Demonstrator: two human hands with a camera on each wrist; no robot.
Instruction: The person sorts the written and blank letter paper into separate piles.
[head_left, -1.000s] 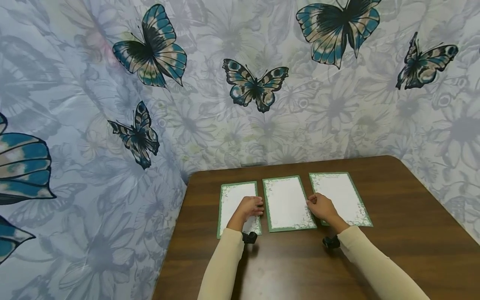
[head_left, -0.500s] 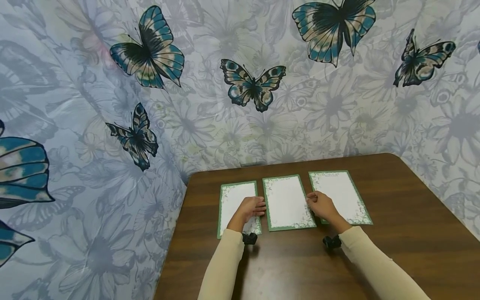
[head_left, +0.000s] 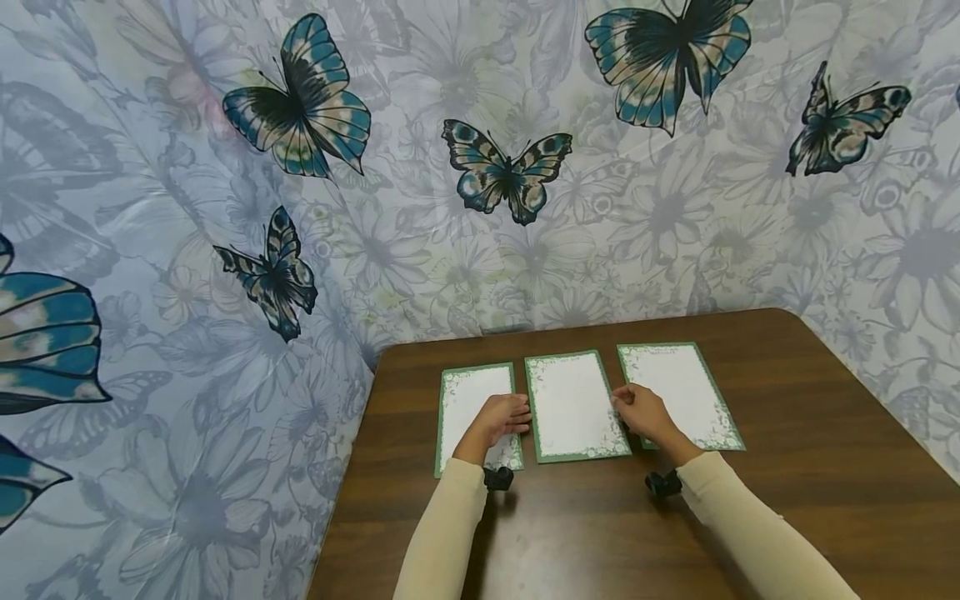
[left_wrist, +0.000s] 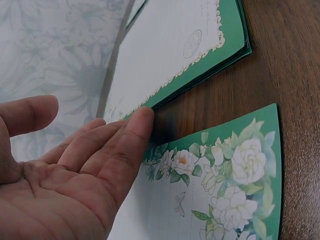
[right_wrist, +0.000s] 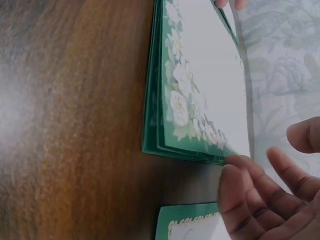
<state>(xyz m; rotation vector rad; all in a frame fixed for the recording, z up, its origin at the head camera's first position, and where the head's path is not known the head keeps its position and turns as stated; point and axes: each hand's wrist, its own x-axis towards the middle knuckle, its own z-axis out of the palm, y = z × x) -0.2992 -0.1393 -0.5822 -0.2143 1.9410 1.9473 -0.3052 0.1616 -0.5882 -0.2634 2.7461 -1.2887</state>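
Observation:
Three green-bordered stationery papers printed with white flowers lie in a row. The middle one is a stack (head_left: pixel 573 408) of several sheets, its layered green edges showing in the right wrist view. My left hand (head_left: pixel 501 417) reaches over the left paper (head_left: pixel 463 400), its extended fingertips right at the left edge of the middle stack (left_wrist: pixel 165 60). Along the opposite edge, my right hand (head_left: pixel 647 413) has loosely bent fingers (right_wrist: pixel 234 187) against the stack, thumb apart from them. That hand partly covers the right paper (head_left: pixel 675 379). Neither hand grips anything.
The papers lie toward the far side of a brown wooden table (head_left: pixel 570 533). Behind it and to the left hangs a pale floral backdrop (head_left: pixel 405 250) with butterflies. A black wrist camera (head_left: pixel 498 478) sits under the left wrist, another camera (head_left: pixel 663 484) under the right.
My left fingers have shifted slightly right, up to the middle stack's edge. The right hand has hardly moved, and the papers keep their row.

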